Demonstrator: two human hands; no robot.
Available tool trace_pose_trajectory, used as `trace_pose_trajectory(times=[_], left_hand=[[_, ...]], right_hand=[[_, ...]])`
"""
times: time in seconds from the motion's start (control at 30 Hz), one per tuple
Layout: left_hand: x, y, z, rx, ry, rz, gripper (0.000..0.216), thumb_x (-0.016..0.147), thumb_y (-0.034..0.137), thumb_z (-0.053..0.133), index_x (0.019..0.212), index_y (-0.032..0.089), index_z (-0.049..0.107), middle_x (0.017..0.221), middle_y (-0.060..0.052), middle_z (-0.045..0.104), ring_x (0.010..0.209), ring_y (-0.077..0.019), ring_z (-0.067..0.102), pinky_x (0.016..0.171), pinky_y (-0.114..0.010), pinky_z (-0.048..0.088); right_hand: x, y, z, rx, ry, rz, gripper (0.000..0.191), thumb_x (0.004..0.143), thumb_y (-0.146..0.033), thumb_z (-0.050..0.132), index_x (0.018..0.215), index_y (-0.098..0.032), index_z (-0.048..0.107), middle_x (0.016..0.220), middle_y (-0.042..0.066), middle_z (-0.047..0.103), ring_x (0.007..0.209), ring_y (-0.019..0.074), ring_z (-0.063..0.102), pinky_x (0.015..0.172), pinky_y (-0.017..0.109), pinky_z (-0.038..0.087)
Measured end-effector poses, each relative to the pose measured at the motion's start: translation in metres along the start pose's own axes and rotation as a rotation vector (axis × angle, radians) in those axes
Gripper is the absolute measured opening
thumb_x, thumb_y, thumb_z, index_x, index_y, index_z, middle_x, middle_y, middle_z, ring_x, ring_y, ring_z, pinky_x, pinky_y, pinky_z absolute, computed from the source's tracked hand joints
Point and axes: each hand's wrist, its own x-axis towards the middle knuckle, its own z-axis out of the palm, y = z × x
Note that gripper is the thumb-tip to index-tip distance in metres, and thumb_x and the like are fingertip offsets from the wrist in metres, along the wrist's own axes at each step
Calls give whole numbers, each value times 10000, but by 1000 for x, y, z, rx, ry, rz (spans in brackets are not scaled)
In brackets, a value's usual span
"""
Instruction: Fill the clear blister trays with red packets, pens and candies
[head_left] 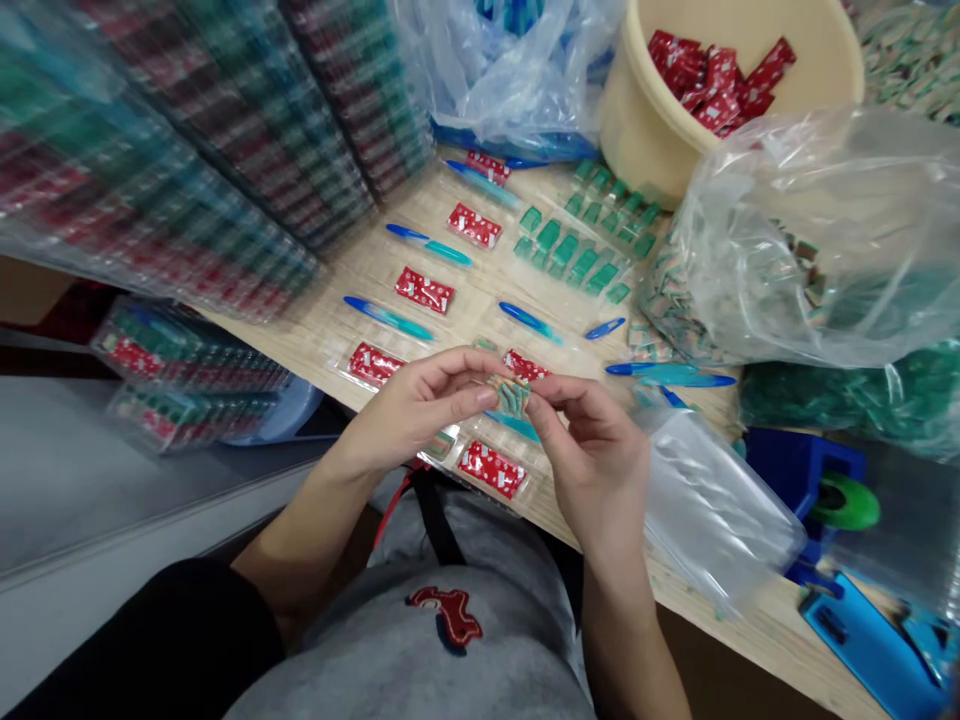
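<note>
My left hand [420, 405] and my right hand [592, 445] meet over the near edge of the table. Between their fingertips they pinch a small bunch of thin green-and-orange patterned pieces [513, 396], whose exact kind I cannot make out. Under the hands lie clear plastic trays. A red patterned packet [492, 469] sits in one tray just below my fingers, and another red packet [375, 363] is left of my left hand. Part of a blue-turquoise pen-shaped piece [517, 427] shows beneath the bunch; my fingers hide the rest.
Tall stacks of filled trays [225, 120] stand at the left. Green translucent pieces [574, 255] lie farther back. A cream bucket [637, 130] holds red packets. At the right are a clear bag [810, 220], clear plastic sleeves [720, 500], a blue tape dispenser [780, 475] and a blue phone [874, 640].
</note>
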Motion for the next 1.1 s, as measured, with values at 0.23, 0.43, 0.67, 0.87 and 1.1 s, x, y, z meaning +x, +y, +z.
trace_pose_trajectory(times=[0.23,0.43,0.67,0.87,1.1], left_hand=[[-1,-3,-7,-16,28,-52,256,771,363,794,932,182,712,832,-16,699,760,-120,648,715,-225,514],[-2,5,-14,-195,32,-86,263,709,353,854,860,187,717,795,-5,704,708,-106,657,697,-207,524],[-4,8,-6,-320,-48,-87,218,703,295,866,848,190,740,819,-17,722,759,-108,682,733,-193,535],[-5,8,-4,-353,-65,-92,236,695,297,872,855,179,745,841,-21,719,779,-110,680,738,-187,530],[-5,6,-7,-258,-95,-68,190,758,298,825,872,182,726,834,-7,715,740,-95,654,705,-179,496]], right_hand=[[-7,10,3,69,-54,45,58,833,-195,651,868,-212,693,802,-23,732,742,108,681,709,246,549],[-11,4,-1,-19,-59,-15,88,881,-194,633,944,-221,689,901,-4,739,832,125,688,765,273,559],[-19,-12,-6,-226,-108,-358,203,904,-86,609,1023,-240,667,992,-11,665,941,91,627,853,232,522],[-25,-12,-7,-241,-125,-438,244,899,-54,606,1073,-217,658,1028,6,646,963,81,614,875,211,503],[-18,-10,-5,-75,-138,-167,208,916,-128,610,1072,-255,666,1022,-37,702,912,55,638,832,164,511]])
